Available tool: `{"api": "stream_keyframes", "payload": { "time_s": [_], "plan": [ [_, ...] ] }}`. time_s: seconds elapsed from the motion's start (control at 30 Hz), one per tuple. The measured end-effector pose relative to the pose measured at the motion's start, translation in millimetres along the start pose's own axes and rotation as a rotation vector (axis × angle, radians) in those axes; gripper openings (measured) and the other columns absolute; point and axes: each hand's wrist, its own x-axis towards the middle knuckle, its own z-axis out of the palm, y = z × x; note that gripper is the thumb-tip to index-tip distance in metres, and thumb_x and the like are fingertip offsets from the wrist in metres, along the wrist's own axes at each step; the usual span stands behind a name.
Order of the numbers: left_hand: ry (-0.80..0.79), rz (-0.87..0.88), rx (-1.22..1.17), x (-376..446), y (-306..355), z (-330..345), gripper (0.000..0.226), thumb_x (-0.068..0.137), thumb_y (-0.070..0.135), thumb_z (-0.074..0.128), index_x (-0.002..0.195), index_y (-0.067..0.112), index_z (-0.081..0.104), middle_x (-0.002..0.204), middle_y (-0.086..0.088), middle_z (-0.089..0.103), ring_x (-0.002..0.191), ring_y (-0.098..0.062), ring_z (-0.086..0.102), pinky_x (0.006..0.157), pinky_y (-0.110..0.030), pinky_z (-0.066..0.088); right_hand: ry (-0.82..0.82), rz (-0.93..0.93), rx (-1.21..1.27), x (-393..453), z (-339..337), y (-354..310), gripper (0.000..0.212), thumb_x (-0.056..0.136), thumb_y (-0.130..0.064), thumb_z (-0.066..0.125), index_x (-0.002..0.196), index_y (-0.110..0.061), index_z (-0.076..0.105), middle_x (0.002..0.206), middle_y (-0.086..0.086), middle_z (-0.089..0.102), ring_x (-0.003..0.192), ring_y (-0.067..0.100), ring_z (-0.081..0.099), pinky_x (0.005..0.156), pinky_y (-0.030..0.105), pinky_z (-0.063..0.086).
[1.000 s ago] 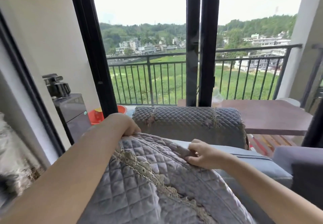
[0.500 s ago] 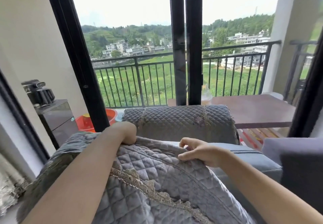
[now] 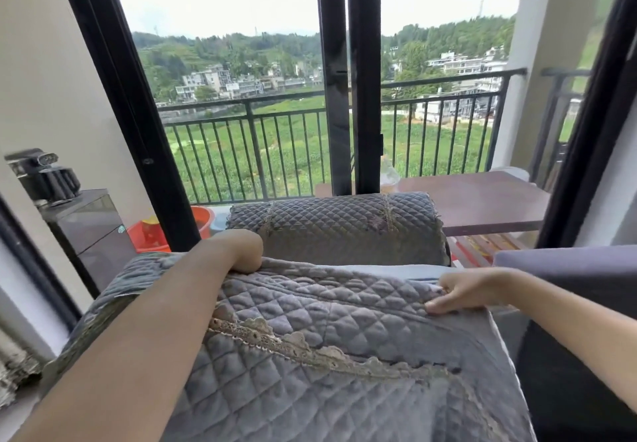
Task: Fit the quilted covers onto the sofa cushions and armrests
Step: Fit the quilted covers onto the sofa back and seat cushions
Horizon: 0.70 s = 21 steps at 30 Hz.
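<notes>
A grey quilted cover with a beige lace strip lies spread across the sofa seat below me. My left hand grips its far left edge, fingers curled down out of sight. At the cover's far right corner my right hand pinches the edge. Beyond the cover, the sofa armrest wears a darker grey quilted cover. A strip of bare blue-grey seat cushion shows between the cover and the armrest.
A dark sofa part stands at the right. Behind the armrest are black sliding-door frames and a brown table on the balcony. A dark cabinet with a black appliance and a red basin sit at left.
My right hand has slid right along the cover's far edge, stretching it wider over the seat. My left hand keeps its grip on the left side. The view has shifted.
</notes>
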Motion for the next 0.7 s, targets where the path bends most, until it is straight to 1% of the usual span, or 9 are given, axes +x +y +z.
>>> {"api": "stream_keyframes", "payload": {
  "time_s": [0.07, 0.13, 0.27, 0.37, 0.47, 0.53, 0.6, 0.67, 0.7],
  "plan": [
    [-0.002, 0.001, -0.037, 2, 0, 0, 0.03, 0.09, 0.005, 0.036, 0.105, -0.004, 0.061, 0.115, -0.015, 0.062, 0.108, -0.03, 0.057, 0.085, -0.033, 0.045, 0.121, -0.006, -0.102, -10, -38, -14, 0.045, 0.085, -0.052, 0.053, 0.055, -0.019, 0.05, 0.049, -0.014, 0.052, 0.054, 0.006, 0.047, 0.053, 0.014, 0.037],
    [-0.002, 0.002, -0.051, 4, -1, 1, 0.031, 0.091, 0.004, 0.035, 0.107, -0.003, 0.06, 0.117, -0.014, 0.061, 0.107, -0.028, 0.056, 0.084, -0.029, 0.044, 0.232, -0.024, -0.184, -12, -71, -36, 0.047, 0.089, -0.049, 0.045, 0.055, -0.018, 0.048, 0.055, -0.006, 0.05, 0.054, 0.008, 0.046, 0.053, 0.015, 0.037],
    [-0.018, -0.024, -0.032, 7, -6, 9, 0.031, 0.09, 0.005, 0.036, 0.106, -0.001, 0.062, 0.116, -0.014, 0.062, 0.102, -0.028, 0.057, 0.086, -0.03, 0.045, 0.455, -0.101, -0.294, 21, -92, -62, 0.05, 0.084, -0.048, 0.057, 0.051, -0.017, 0.035, 0.053, -0.002, 0.035, 0.049, 0.01, 0.032, 0.046, 0.019, 0.023],
    [-0.028, -0.061, -0.023, 8, -3, 11, 0.033, 0.091, 0.006, 0.035, 0.109, -0.001, 0.061, 0.12, -0.015, 0.06, 0.111, -0.029, 0.055, 0.09, -0.031, 0.044, 0.608, -0.112, -0.281, 71, -55, -51, 0.05, 0.079, -0.051, 0.063, 0.051, -0.018, 0.037, 0.061, 0.001, 0.048, 0.063, 0.016, 0.047, 0.052, 0.022, 0.031],
    [-0.011, -0.127, -0.032, 11, -3, 11, 0.034, 0.092, 0.008, 0.035, 0.115, -0.001, 0.059, 0.125, -0.015, 0.058, 0.115, -0.029, 0.054, 0.095, -0.031, 0.042, 0.564, -0.05, -0.162, 113, -7, -33, 0.045, 0.08, -0.056, 0.057, 0.059, -0.02, 0.038, 0.084, 0.008, 0.057, 0.08, 0.018, 0.051, 0.067, 0.024, 0.033],
    [0.038, -0.263, -0.033, 11, -14, 7, 0.035, 0.093, 0.01, 0.035, 0.118, -0.001, 0.056, 0.128, -0.016, 0.055, 0.117, -0.031, 0.052, 0.097, -0.035, 0.043, 0.505, -0.036, -0.129, 121, 2, -27, 0.043, 0.084, -0.057, 0.05, 0.074, -0.016, 0.044, 0.092, 0.011, 0.058, 0.084, 0.018, 0.05, 0.071, 0.026, 0.034],
    [0.129, -0.395, -0.029, 9, -25, -2, 0.034, 0.093, 0.013, 0.037, 0.12, 0.001, 0.054, 0.129, -0.017, 0.052, 0.117, -0.033, 0.051, 0.098, -0.038, 0.044, 0.427, -0.034, -0.125, 122, 2, -23, 0.045, 0.089, -0.058, 0.04, 0.084, -0.014, 0.045, 0.103, 0.014, 0.061, 0.095, 0.025, 0.055, 0.08, 0.031, 0.039],
    [0.17, -0.417, 0.033, 8, -28, -10, 0.034, 0.092, 0.015, 0.038, 0.12, 0.002, 0.054, 0.129, -0.016, 0.052, 0.116, -0.032, 0.051, 0.097, -0.038, 0.044, 0.393, -0.03, -0.138, 125, 6, -18, 0.044, 0.093, -0.056, 0.029, 0.087, -0.016, 0.046, 0.115, 0.014, 0.06, 0.109, 0.027, 0.054, 0.093, 0.036, 0.04],
    [0.135, -0.401, 0.09, 9, -26, -8, 0.034, 0.093, 0.016, 0.038, 0.121, 0.004, 0.053, 0.129, -0.014, 0.052, 0.117, -0.031, 0.051, 0.095, -0.037, 0.043, 0.387, -0.027, -0.148, 127, 7, -15, 0.044, 0.095, -0.053, 0.023, 0.089, -0.017, 0.048, 0.119, 0.013, 0.059, 0.113, 0.027, 0.052, 0.097, 0.039, 0.039]
  ]
}}
